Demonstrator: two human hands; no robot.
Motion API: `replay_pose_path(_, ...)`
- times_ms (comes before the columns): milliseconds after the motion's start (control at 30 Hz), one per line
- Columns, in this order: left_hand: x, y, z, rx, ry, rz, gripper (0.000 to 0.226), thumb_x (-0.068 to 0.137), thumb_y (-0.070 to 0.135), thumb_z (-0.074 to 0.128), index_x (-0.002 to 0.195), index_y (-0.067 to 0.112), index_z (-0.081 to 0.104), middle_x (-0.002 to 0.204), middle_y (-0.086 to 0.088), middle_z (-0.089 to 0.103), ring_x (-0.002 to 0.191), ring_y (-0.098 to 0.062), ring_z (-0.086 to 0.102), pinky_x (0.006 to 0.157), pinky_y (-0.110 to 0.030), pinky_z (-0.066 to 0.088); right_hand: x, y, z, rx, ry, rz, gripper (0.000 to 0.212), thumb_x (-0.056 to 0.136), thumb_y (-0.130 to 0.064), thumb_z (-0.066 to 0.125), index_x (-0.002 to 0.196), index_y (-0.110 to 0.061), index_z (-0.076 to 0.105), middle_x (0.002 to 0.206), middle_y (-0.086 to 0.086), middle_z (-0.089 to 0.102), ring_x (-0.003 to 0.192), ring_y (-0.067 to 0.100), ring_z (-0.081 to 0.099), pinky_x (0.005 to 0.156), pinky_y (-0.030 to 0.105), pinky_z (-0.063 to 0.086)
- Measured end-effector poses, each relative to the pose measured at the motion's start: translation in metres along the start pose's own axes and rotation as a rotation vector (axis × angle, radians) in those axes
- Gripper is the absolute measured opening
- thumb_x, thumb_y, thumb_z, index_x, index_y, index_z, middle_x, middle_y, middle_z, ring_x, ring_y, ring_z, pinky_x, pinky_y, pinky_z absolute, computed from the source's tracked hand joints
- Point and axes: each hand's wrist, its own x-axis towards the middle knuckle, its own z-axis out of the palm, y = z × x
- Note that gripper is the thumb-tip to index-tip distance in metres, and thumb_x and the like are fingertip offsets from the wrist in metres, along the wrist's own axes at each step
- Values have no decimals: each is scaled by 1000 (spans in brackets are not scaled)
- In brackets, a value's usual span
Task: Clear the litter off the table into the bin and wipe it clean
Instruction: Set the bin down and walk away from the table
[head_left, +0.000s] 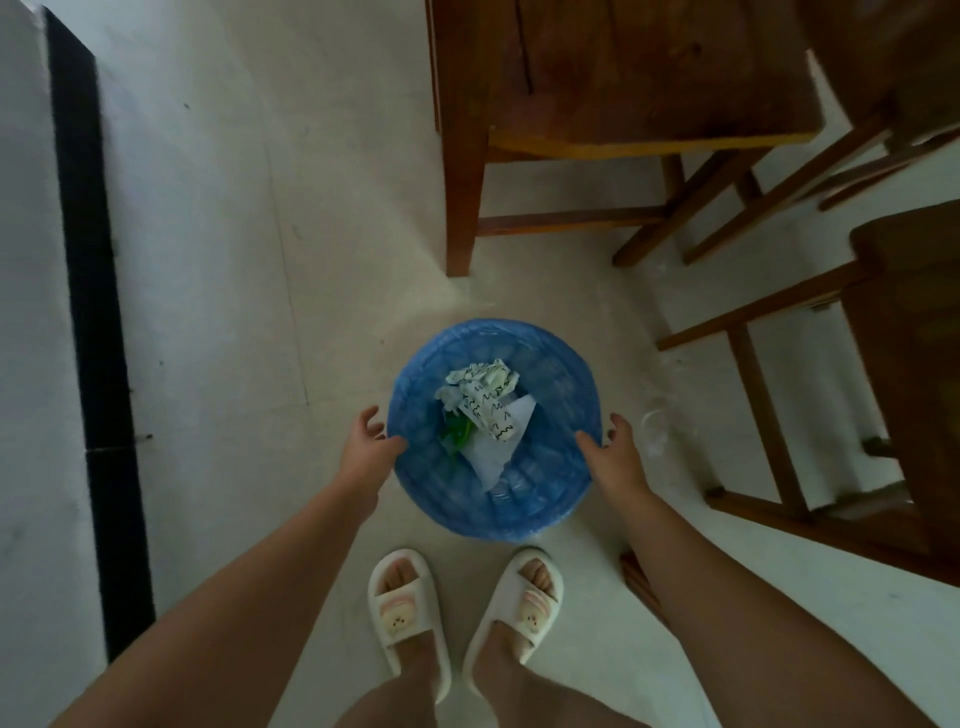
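Observation:
A round bin with a blue plastic liner (467, 332) stands on the pale floor just ahead of my feet. Inside it lie crumpled white paper with black squiggles (485, 395), a flat white sheet (493, 457) and a bit of green (457, 434). My left hand (369, 447) is on the bin's left rim, thumb over the edge and fingers outside. My right hand (618, 457) holds the right rim the same way. The table top is not in view.
Brown wooden furniture (623, 78) stands beyond the bin, one leg (460, 208) close behind it. A wooden chair frame (769, 415) is to the right. A clear plastic piece (655, 431) lies on the floor by my right hand. A black strip (88, 312) runs along the left.

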Motion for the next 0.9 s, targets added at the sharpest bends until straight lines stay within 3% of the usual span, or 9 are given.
replay_pose_path(67, -31, 23, -18, 75, 1, 21, 63, 89, -1, 52, 146, 17, 31, 148, -11, 39, 129, -26, 44, 91, -35, 38, -35, -20, -11, -20, -18, -43, 60, 91, -19, 54, 142, -8, 23, 135, 8, 43, 120, 23, 47, 89, 29, 38)
replay_pose_path(167, -98, 61, -47, 151, -33, 74, 53, 92, 2, 50, 141, 18, 39, 140, -10, 50, 110, -20, 50, 86, -32, 38, -100, -60, -32, -92, -98, -189, 34, 91, -15, 54, 123, -7, 47, 114, 3, 57, 104, 20, 56, 81, 26, 45)
replay_pose_path(233, -154, 90, -66, 211, -83, 143, 46, 93, 3, 50, 137, 17, 44, 128, -8, 57, 103, -18, 52, 82, -27, 41, -156, -91, -54, -70, -165, -258, 34, 90, -13, 54, 123, -7, 47, 118, 6, 57, 106, 18, 56, 83, 23, 46)
replay_pose_path(300, -213, 118, -85, 277, -135, 230, 41, 94, 3, 50, 132, 18, 48, 112, -3, 60, 97, -15, 55, 74, -19, 41, -213, -115, -79, -53, -241, -296, 50, 90, -21, 57, 135, -14, 38, 136, 1, 49, 122, 16, 48, 101, 35, 43)
replay_pose_path(367, -274, 143, -100, 330, -161, 336, 37, 94, 3, 51, 124, 25, 51, 100, 2, 62, 97, -15, 56, 77, -17, 43, -268, -135, -103, -107, -263, -389, 57, 89, -27, 58, 140, -23, 33, 143, 1, 43, 130, 15, 42, 108, 43, 39)
replay_pose_path(467, -354, 163, -116, 372, -202, 515, 39, 92, -2, 51, 120, 25, 50, 97, 2, 64, 92, -12, 58, 85, -21, 46, -345, -161, -136, -195, -199, -536, 56, 89, -28, 56, 140, -29, 32, 141, -9, 40, 126, 4, 39, 104, 25, 35)
replay_pose_path(633, -466, 152, -128, 379, -234, 653, 43, 93, 1, 50, 122, 33, 50, 115, 1, 63, 106, 0, 60, 82, -4, 47, -438, -158, -177, -131, -91, -653, 57, 89, -26, 56, 139, -33, 30, 128, -22, 34, 118, -8, 32, 81, -3, 30)
replay_pose_path(767, -521, 133, -128, 253, -149, 741, 44, 93, -1, 49, 126, 29, 51, 111, 8, 65, 104, 13, 60, 77, 1, 46, -481, -140, -190, 34, -61, -677, 51, 88, -31, 56, 129, -50, 31, 125, -33, 37, 115, -18, 38, 85, 3, 32)
replay_pose_path(900, -541, 116, -116, 183, -96, 785, 44, 92, -1, 50, 129, 22, 51, 113, 4, 67, 105, 11, 60, 79, 2, 46, -507, -128, -205, 141, -36, -653, 44, 84, -39, 54, 117, -59, 33, 124, -39, 39, 112, -25, 39, 84, -3, 37)
